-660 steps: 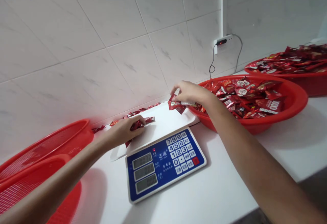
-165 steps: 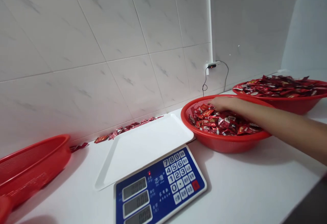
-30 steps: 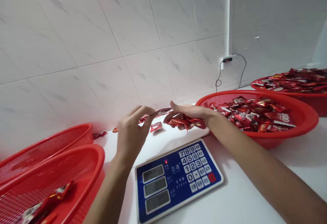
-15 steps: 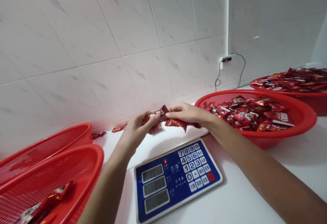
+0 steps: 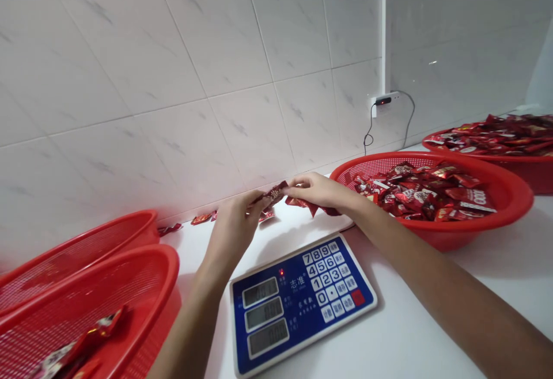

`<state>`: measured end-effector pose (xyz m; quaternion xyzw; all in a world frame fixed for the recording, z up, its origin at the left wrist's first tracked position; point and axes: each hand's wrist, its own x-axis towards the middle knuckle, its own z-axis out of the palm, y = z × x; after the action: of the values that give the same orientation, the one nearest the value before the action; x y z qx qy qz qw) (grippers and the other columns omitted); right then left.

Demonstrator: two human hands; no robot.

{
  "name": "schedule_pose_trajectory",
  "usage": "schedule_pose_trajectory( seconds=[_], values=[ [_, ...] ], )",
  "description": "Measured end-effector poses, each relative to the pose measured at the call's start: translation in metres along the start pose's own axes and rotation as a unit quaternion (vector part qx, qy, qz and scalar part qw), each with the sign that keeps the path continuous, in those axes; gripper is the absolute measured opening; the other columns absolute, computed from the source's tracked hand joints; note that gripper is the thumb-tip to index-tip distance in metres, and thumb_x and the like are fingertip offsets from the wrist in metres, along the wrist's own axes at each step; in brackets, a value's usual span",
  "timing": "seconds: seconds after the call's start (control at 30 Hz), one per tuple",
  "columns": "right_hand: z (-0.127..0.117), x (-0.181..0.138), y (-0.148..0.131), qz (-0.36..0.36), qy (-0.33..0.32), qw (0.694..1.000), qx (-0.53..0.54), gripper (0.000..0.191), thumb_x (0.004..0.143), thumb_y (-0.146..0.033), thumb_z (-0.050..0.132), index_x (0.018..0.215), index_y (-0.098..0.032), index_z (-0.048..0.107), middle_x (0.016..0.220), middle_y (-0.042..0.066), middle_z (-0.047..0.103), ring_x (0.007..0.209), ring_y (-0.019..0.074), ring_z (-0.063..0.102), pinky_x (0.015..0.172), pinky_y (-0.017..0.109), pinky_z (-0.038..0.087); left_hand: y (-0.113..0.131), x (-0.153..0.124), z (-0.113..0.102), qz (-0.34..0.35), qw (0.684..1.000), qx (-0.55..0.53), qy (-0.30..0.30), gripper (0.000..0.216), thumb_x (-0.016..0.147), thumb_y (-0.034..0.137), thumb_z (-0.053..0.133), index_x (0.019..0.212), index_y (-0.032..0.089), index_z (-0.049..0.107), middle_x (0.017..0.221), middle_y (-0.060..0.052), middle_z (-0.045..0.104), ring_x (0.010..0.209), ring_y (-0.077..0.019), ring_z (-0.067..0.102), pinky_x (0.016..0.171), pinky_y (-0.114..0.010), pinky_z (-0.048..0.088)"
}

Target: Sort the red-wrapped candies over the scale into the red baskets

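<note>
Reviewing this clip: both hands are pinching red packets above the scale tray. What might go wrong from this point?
1. The right hand grips a bunch of packets while the left hand pinches one packet from it; others may slip out and land on the scale tray uncounted.
2. Loose packets along the wall lie close to the tray and might get mixed in.
3. The left forearm hangs beside the scale's keypad; brushing a key seems possible.

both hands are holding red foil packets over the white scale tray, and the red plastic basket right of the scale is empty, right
Not quite: in the head view the red plastic basket right of the blue-faced scale holds many packets. Left hand and right hand do hold red foil packets.
</note>
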<state>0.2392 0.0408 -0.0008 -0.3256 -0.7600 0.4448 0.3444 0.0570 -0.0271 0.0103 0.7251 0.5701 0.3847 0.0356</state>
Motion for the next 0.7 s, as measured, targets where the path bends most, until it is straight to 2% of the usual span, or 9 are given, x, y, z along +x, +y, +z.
schedule_pose_trajectory(
  seconds=[0.07, 0.17, 0.27, 0.33, 0.43, 0.5, 0.57, 0.63, 0.7],
  values=[
    [-0.006, 0.000, 0.000, 0.036, 0.018, 0.999, -0.006, 0.019, 0.086, -0.036, 0.062, 0.088, -0.017, 0.066, 0.071, 0.004, 0.060, 0.048, 0.0078, 0.045, 0.037, 0.021, 0.029, 0.002, -0.002, 0.002, 0.008, 0.999, 0.042, 0.005, 0.027, 0.088, 0.036, 0.051, 0.088, 0.022, 0.074, 0.082, -0.004, 0.076, 0.077, -0.0236, 0.069, 0.067, -0.030, 0.046],
    [-0.012, -0.003, -0.006, 0.069, 0.031, 0.997, 0.025, 0.019, 0.085, -0.030, 0.058, 0.096, -0.017, 0.068, 0.066, 0.003, 0.057, 0.045, 0.0077, 0.038, 0.035, 0.022, 0.021, 0.002, -0.003, 0.003, 0.005, 0.998, 0.060, 0.021, 0.031, 0.089, 0.039, 0.051, 0.096, 0.023, 0.076, 0.089, -0.004, 0.078, 0.082, -0.0256, 0.071, 0.068, -0.030, 0.048],
    [-0.016, -0.005, -0.015, 0.068, 0.021, 0.993, 0.095, 0.027, 0.081, -0.021, 0.055, 0.104, -0.016, 0.068, 0.072, 0.004, 0.059, 0.049, 0.0083, 0.044, 0.036, 0.022, 0.023, -0.005, -0.001, 0.003, 0.022, 0.993, 0.108, 0.036, 0.033, 0.089, 0.036, 0.050, 0.108, 0.023, 0.075, 0.099, -0.006, 0.077, 0.090, -0.0274, 0.070, 0.075, -0.033, 0.050],
    [-0.018, -0.007, -0.019, 0.060, 0.002, 0.989, 0.133, 0.035, 0.078, -0.016, 0.054, 0.111, -0.015, 0.067, 0.075, 0.005, 0.060, 0.053, 0.0089, 0.048, 0.037, 0.021, 0.024, -0.012, 0.001, 0.003, 0.030, 0.989, 0.143, -0.002, 0.035, 0.087, 0.024, 0.049, 0.111, 0.023, 0.074, 0.107, -0.008, 0.076, 0.096, -0.0280, 0.069, 0.080, -0.034, 0.049],
    [-0.018, -0.009, -0.022, 0.059, -0.003, 0.985, 0.162, 0.045, 0.078, -0.013, 0.057, 0.124, -0.012, 0.059, 0.076, 0.005, 0.062, 0.050, 0.0078, 0.046, 0.036, 0.020, 0.024, -0.019, 0.003, 0.002, -0.009, 0.985, 0.165, -0.056, 0.041, 0.081, 0.010, 0.045, 0.106, 0.021, 0.075, 0.111, -0.010, 0.075, 0.101, -0.0286, 0.068, 0.084, -0.037, 0.049],
    [-0.015, -0.011, -0.023, 0.062, 0.008, 0.984, 0.169, 0.052, 0.080, -0.015, 0.063, 0.131, -0.013, 0.053, 0.078, 0.004, 0.062, 0.045, 0.0056, 0.041, 0.036, 0.019, 0.025, -0.017, 0.003, -0.001, -0.035, 0.991, 0.119, -0.040, 0.033, 0.084, 0.017, 0.048, 0.102, 0.020, 0.075, 0.107, -0.011, 0.075, 0.098, -0.0285, 0.069, 0.083, -0.038, 0.049],
    [-0.010, -0.013, -0.024, 0.052, 0.010, 0.984, 0.170, 0.060, 0.079, -0.016, 0.069, 0.134, -0.015, 0.048, 0.083, 0.003, 0.063, 0.045, 0.0042, 0.042, 0.035, 0.018, 0.028, -0.009, 0.002, -0.002, -0.044, 0.998, 0.016, -0.037, 0.030, 0.088, 0.038, 0.052, 0.096, 0.019, 0.074, 0.097, -0.011, 0.076, 0.088, -0.0271, 0.069, 0.077, -0.037, 0.051],
    [-0.003, -0.014, -0.026, 0.030, -0.001, 0.986, 0.164, 0.062, 0.079, -0.015, 0.071, 0.136, -0.015, 0.046, 0.085, 0.002, 0.063, 0.049, 0.0045, 0.047, 0.038, 0.017, 0.033, 0.000, 0.000, -0.003, -0.051, 0.991, -0.099, -0.077, 0.047, 0.086, 0.058, 0.050, 0.089, 0.017, 0.073, 0.082, -0.010, 0.075, 0.075, -0.0238, 0.068, 0.068, -0.034, 0.052],
    [0.002, -0.015, -0.027, 0.011, -0.016, 0.988, 0.153, 0.056, 0.085, -0.015, 0.066, 0.136, -0.014, 0.044, 0.082, 0.001, 0.063, 0.055, 0.0060, 0.054, 0.041, 0.016, 0.037, 0.007, -0.002, -0.001, -0.061, 0.975, -0.176, -0.117, 0.052, 0.083, 0.064, 0.053, 0.087, 0.016, 0.072, 0.074, -0.009, 0.072, 0.066, -0.0201, 0.064, 0.061, -0.030, 0.050]
  ],
)
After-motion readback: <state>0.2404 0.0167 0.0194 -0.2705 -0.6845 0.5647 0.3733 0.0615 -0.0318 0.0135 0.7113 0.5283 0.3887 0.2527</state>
